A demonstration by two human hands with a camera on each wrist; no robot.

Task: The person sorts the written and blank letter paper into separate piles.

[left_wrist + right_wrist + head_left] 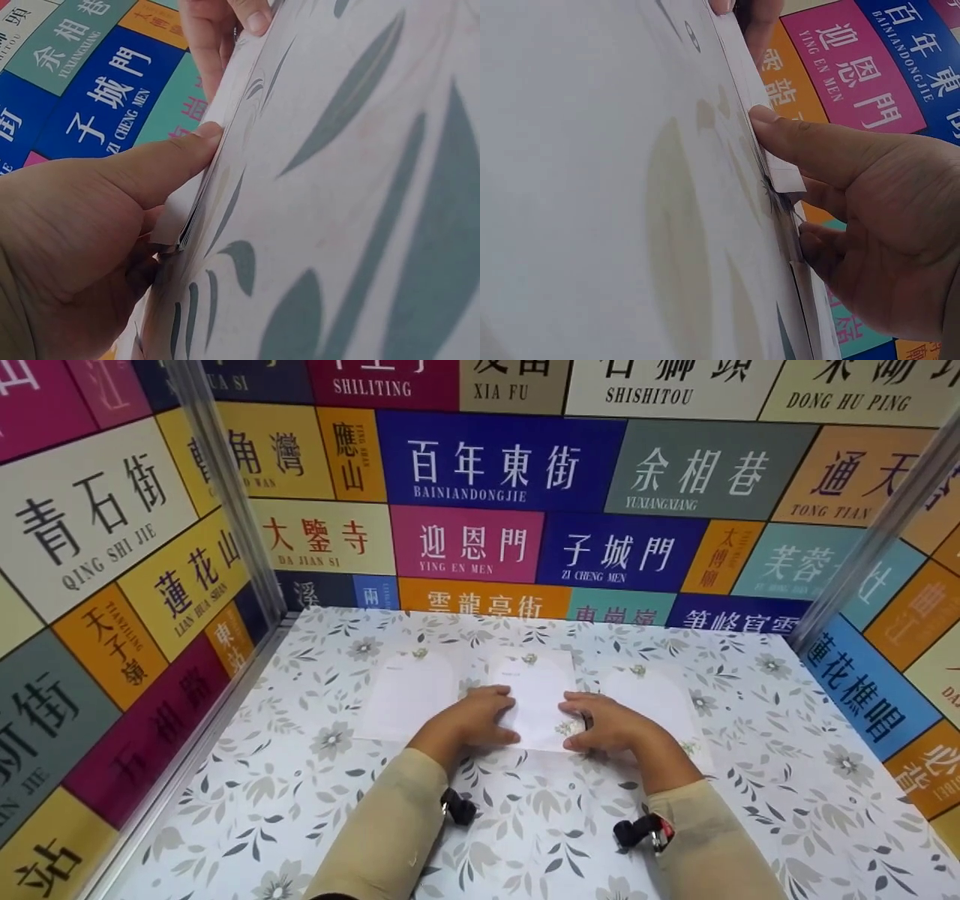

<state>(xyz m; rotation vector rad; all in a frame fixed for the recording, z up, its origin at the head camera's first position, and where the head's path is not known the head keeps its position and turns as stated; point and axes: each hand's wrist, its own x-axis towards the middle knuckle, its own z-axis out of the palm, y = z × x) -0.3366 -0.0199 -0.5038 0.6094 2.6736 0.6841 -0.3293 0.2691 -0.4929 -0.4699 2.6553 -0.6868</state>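
A stack of white letter paper (534, 690) with a small floral print lies flat in the middle of the patterned table. My left hand (480, 716) holds its left side, thumb by the near corner. On the opposite side my right hand (611, 722) holds the right edge in the same way. Up close in the left wrist view, the thumb of the left hand (82, 232) touches the near edge of the paper stack (184, 214), where layers show. The right wrist view has the right hand (877, 210) with its thumb on that edge; some fingertips are hidden.
Similar printed paper (412, 690) lies to the left, and more printed paper (652, 697) to the right, partly behind the right hand. A floral cloth covers the table (300, 780). Walls with coloured name panels (499, 461) and metal corner posts (244, 510) enclose its back and sides.
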